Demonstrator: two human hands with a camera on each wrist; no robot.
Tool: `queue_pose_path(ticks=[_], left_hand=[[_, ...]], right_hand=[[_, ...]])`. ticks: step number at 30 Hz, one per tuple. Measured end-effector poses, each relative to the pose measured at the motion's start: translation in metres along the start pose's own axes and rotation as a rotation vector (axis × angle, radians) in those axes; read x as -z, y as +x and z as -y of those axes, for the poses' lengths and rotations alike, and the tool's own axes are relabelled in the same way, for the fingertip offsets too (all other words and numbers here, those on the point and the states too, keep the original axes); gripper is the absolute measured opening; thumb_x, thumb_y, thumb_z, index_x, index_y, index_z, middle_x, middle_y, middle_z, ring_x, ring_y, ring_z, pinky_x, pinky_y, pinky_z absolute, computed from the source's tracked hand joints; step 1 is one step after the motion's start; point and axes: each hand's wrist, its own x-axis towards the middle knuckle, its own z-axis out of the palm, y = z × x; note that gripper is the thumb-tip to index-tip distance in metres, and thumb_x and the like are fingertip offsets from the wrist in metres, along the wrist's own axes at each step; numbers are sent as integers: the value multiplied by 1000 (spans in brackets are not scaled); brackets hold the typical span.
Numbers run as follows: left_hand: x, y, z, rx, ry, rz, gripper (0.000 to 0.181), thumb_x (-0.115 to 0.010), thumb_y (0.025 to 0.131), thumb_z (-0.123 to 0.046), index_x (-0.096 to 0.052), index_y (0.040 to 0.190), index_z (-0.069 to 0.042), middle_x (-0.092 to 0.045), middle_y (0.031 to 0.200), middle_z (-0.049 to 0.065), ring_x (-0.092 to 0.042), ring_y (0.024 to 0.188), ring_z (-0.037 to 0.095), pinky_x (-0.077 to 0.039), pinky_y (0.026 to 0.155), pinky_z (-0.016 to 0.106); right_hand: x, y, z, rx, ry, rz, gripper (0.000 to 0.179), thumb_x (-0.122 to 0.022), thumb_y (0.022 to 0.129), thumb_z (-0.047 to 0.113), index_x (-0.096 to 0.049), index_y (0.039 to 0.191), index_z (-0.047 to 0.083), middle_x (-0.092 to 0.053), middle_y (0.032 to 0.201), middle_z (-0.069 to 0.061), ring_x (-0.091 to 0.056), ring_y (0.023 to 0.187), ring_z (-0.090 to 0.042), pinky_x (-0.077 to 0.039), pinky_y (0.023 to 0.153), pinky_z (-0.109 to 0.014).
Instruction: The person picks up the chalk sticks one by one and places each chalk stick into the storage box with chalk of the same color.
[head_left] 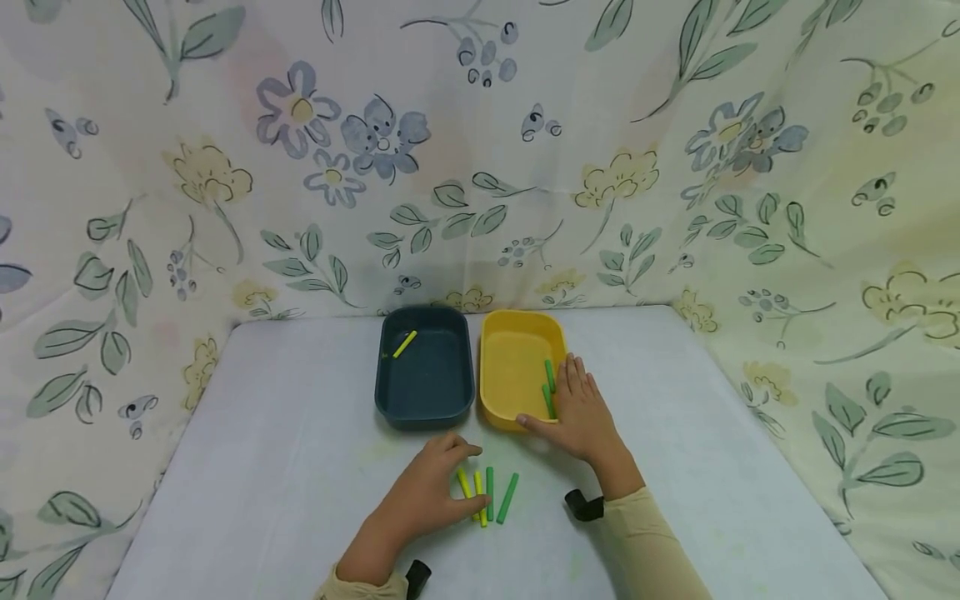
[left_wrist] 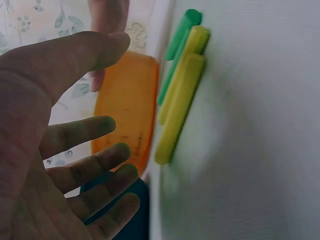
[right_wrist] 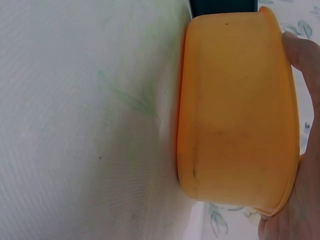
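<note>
"Inside the dark box point(head_left: 431, 379) near the tabletop's point(head_left: 300, 433) back edge?"

"One yellow stick point(head_left: 405, 344). Nearer the front edge, the left hand point(head_left: 426, 487) spreads empty fingers beside two yellow sticks point(head_left: 478, 485) and two green ones point(head_left: 507, 498)."

"The yellow box point(head_left: 513, 367)?"

"Two green sticks point(head_left: 549, 402); the right hand point(head_left: 581, 417) rests straight fingers on its right rim. Marks point(left_wrist: 140, 141) on its side are too small to read."

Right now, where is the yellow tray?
In the head view, the yellow tray stands just right of the dark tray, with the right hand at its near right corner.
</note>
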Motion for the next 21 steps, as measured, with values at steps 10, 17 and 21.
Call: queue_pose_path(ticks=[10,17,21], left_hand=[[-15,-2,7,-31,46,28,81,-90,80,-59,-66,144,-16,-61,128,-4,-56,115,15,-54,100,43],[-19,-1,6,-42,92,58,88,-90,75,-64,-65,146,-18,-61,129,-4,-54,117,17,-52,102,43],[-19,0,5,-43,108,77,90,-92,73,-62,-65,146,-17,-59,129,-4,-52,118,17,-50,104,45]], right_hand=[[-1,0,-2,-8,-5,13,134,-54,85,91,-11,168,-6,-2,178,-21,-3,167,-37,-10,135,-56],[-2,1,-3,5,1,7,135,-54,85,91,-10,167,-7,-1,178,-22,-2,167,-39,-9,134,-58],[-2,1,-3,1,0,11,135,-53,85,92,-9,168,-5,0,178,-21,0,167,-37,-9,135,-56]])
